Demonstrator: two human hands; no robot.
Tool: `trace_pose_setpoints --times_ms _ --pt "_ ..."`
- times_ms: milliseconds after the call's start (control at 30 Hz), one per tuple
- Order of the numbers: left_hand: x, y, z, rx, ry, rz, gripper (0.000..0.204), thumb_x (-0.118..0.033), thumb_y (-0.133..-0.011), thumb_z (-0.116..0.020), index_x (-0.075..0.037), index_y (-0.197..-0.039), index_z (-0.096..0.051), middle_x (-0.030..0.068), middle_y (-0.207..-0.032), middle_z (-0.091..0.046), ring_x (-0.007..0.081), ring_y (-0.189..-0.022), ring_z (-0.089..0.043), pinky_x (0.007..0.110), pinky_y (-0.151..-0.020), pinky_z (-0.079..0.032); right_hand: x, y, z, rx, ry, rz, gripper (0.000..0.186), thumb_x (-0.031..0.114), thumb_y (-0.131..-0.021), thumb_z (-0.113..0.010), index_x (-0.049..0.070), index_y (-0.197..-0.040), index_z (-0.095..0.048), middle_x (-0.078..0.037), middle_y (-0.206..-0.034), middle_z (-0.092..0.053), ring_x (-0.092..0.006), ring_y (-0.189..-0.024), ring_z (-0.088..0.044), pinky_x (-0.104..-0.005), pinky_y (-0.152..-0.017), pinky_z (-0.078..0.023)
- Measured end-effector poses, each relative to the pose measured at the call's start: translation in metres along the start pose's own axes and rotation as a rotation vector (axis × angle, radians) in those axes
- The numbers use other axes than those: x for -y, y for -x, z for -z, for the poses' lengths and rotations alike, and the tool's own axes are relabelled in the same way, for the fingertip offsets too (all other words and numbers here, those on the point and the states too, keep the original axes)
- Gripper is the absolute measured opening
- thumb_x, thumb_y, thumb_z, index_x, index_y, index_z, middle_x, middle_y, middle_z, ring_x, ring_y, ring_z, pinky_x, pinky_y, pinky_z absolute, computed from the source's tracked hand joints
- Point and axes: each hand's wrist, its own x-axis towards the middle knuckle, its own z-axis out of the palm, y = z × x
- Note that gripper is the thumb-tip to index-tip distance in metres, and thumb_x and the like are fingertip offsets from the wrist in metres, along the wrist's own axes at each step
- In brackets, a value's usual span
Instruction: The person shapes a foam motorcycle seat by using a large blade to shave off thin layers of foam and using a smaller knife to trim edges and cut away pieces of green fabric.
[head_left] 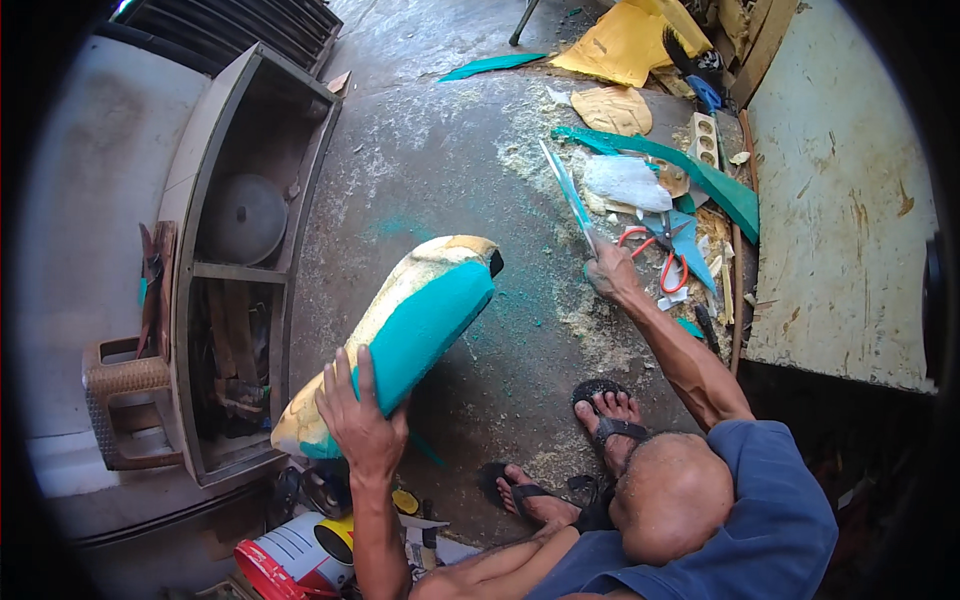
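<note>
A long foam pad (340,345), shaped like a motorcycle seat, slants across the space in front of me. Its far side is cream and weathered, while a teal foam layer (425,330) covers the side nearer my right. My left hand (365,420) grips its near end, fingers spread over the teal and cream foam with the thumb on the teal. Off to the right, my right hand (610,272) is closed around a long, thin-bladed knife (567,190), its blade angled away from me and apart from the pad. Red-handled scissors (668,245) lie just beyond that hand.
Teal offcuts (725,190), white foam (628,183) and yellow sheet (620,45) litter the right side, beside a pale panel (845,200). Crumbs dust the concrete floor (400,150). At left stand an open cabinet (190,230) and a woven-pattern stool (125,375); tubs (290,555) sit lower left.
</note>
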Motion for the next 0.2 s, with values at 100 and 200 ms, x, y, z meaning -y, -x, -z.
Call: trace_pose_setpoints --times_ms 100,200 --pt "0.017 -0.019 -0.005 -0.066 -0.039 -0.017 0.095 0.002 -0.069 -0.069 -0.017 -0.158 -0.042 0.0215 -0.153 -0.05 0.0478 -0.14 -0.047 0.063 -0.116 -0.032 0.087 0.041 0.03 -0.265 -0.344 0.403 0.074 0.0 -0.083 -0.062 0.013 -0.154 -0.047 -0.028 -0.145 -0.054 -0.0437 -0.128 -0.054 -0.0528 -0.11 -0.044" --pt "0.017 -0.017 -0.007 -0.069 -0.075 -0.054 0.091 0.008 -0.07 -0.058 -0.016 -0.157 -0.046 0.022 -0.15 -0.054 0.047 -0.136 -0.051 0.058 -0.118 -0.034 0.158 0.064 0.043 -0.442 0.031 0.933 0.079 0.007 -0.078 -0.065 0.018 -0.155 -0.049 -0.024 -0.158 -0.045 -0.0463 -0.136 -0.05 -0.0523 -0.118 -0.038"
